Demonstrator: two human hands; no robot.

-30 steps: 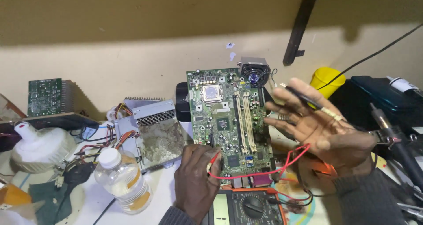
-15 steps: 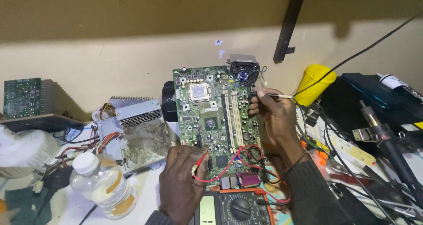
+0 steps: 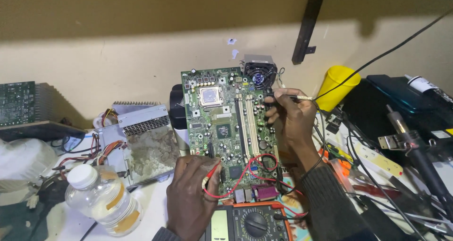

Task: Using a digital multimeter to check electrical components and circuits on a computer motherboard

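A green computer motherboard (image 3: 222, 127) lies propped on the bench in the middle of the head view. My left hand (image 3: 191, 198) pinches a red test probe (image 3: 211, 174) whose tip touches the board's lower left part. My right hand (image 3: 291, 118) holds a black test probe (image 3: 289, 98) against the board's right edge, near the fan. Red and black leads run down to a multimeter (image 3: 247, 222) with an orange case at the bottom edge.
A cooling fan (image 3: 259, 72) sits at the board's top right. A dusty power supply (image 3: 141, 137) and plastic bottle (image 3: 101, 201) are on the left, a yellow cup (image 3: 337, 87) and soldering tools (image 3: 415, 151) on the right. Another circuit board (image 3: 19, 101) leans far left.
My right hand went from spread open over the board's right side to shut on the black probe at the board's right edge. The left hand stayed low with the red probe.
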